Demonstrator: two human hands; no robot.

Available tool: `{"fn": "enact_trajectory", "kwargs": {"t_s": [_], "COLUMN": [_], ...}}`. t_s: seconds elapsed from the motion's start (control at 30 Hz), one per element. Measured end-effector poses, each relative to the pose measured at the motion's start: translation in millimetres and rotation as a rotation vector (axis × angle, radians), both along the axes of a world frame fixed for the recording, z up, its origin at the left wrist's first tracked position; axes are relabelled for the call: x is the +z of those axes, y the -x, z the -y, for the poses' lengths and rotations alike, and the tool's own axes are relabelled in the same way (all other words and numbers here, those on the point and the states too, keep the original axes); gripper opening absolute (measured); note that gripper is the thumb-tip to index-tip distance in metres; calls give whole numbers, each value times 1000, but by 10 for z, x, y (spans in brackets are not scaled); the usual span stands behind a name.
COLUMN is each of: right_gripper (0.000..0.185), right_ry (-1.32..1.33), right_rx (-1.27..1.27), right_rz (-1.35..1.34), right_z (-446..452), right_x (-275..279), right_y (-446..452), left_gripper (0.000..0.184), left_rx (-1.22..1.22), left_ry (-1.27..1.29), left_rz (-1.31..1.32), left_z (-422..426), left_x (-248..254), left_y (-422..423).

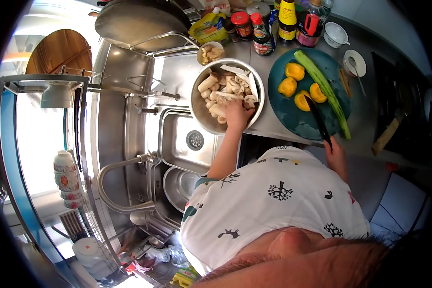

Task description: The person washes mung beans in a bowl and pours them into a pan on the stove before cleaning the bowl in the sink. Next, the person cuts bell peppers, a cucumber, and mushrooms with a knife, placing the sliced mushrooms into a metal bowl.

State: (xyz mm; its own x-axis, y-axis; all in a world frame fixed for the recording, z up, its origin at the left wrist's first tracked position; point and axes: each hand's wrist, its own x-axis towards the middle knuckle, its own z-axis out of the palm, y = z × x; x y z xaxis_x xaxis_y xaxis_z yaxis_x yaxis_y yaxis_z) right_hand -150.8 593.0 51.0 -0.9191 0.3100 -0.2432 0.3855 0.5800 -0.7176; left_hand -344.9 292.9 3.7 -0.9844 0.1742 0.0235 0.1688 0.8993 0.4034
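A steel bowl [195, 104] on the counter's sink side holds cut mushrooms [218, 91]. My left hand [236, 114] reaches into the bowl over the mushrooms; its fingertips are hidden among them. My right hand [335, 150] is closed round the handle of a black knife [318, 117]. The blade lies over the round teal board [285, 113], its tip by a yellow piece [302, 100]. Three more yellow pieces sit near it. A long peeled green vegetable [324, 86] crosses the board, with thin brown strips [344, 81] to its right.
Left of the bowl is a sink [177, 144] with a curved faucet [103, 185]. A small bowl of chopped pieces [210, 54] stands behind the steel bowl. Sauce bottles [287, 21] line the back. A white bowl with a spoon [355, 62] and the stove [403, 96] are at the right.
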Motion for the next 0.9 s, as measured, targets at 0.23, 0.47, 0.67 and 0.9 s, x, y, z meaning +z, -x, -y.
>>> {"fn": "enact_trajectory", "kwargs": {"t_s": [0.23, 0.47, 0.67, 0.9], "right_gripper": [17, 16, 16, 16], "right_ry": [-17, -12, -51, -186], "right_rx": [6, -7, 105, 380], "right_rz": [-4, 46, 36, -112], "right_z": [-108, -227, -366, -550], "right_x": [8, 203, 203, -76], "right_y": [-42, -47, -133, -226], "left_gripper": [37, 22, 21, 20], "left_rx": [-25, 252, -214, -183], "left_ry": [-456, -256, -653, -637], "left_rz": [187, -99, 147, 84], "left_z": [-12, -12, -924, -1385], "left_x": [-184, 310, 228, -292], "left_y": [102, -22, -529, -805]}}
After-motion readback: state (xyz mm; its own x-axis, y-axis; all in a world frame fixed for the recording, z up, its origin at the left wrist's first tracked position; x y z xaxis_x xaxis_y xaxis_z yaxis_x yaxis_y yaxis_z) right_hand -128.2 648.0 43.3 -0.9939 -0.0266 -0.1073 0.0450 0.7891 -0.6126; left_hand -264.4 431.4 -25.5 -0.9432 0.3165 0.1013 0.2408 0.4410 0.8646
